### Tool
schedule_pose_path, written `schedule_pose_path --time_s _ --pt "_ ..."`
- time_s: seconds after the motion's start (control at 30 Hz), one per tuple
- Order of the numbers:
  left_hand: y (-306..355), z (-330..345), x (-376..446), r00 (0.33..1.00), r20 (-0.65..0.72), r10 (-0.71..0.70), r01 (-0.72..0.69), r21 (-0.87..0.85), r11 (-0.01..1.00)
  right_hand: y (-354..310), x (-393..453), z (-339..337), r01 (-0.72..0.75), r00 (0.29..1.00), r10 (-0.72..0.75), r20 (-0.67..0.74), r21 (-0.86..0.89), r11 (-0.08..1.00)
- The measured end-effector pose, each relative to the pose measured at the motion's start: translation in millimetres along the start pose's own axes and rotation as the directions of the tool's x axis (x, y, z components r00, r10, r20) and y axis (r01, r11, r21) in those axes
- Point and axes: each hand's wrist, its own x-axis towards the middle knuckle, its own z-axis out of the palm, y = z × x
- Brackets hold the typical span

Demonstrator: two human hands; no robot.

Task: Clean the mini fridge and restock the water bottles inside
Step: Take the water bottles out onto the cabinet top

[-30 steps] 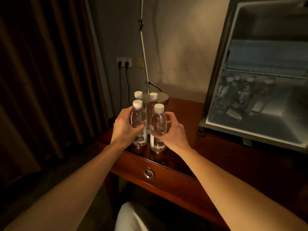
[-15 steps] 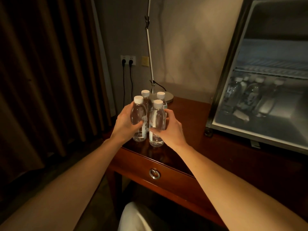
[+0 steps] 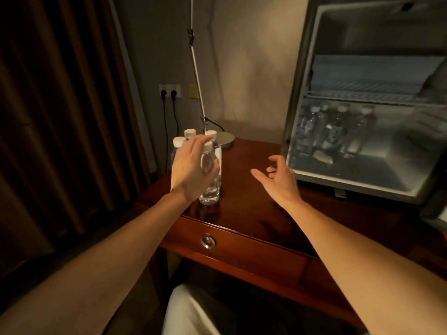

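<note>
We judge restocking is in hand: four water bottles (image 3: pixel 210 176) stand left of centre on the desk (image 3: pixel 246 209); our left hand (image 3: pixel 191 169) hovers spread before them, our right hand (image 3: pixel 278 178) relaxed, empty; next, grasp one for the mini fridge (image 3: pixel 362 187) at right

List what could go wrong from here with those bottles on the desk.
1. The left hand reaches across the four tightly grouped water bottles; a nudge could topple them like dominoes.
2. They stand near the desk corner, so one might roll off.
3. The mini fridge already looks crowded with bottles.
</note>
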Motion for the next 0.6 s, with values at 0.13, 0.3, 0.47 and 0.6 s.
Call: schedule_pose_path --time_s 0.13,0.3,0.47,0.6 --pt "41 31 6 0.988 0.147 0.04 -0.034 -0.043 0.999 24 4 -50 -0.025 1.0 0.023 -0.021 -0.105 0.994" --pt "90 92 17 0.963 0.264 0.049 -0.027 -0.086 0.996 53 18 -117 -0.062 0.996 0.049 -0.073 -0.187 0.98" --pt "130 156 37 0.941 0.33 0.074 -0.025 -0.152 0.988 81 45 -168 -0.11 0.984 0.075 -0.159 -0.225 0.968" --pt "148 203 59 0.927 0.366 0.078 -0.006 -0.193 0.981 104 75 -191 -0.152 0.976 0.105 -0.192 -0.249 0.957"
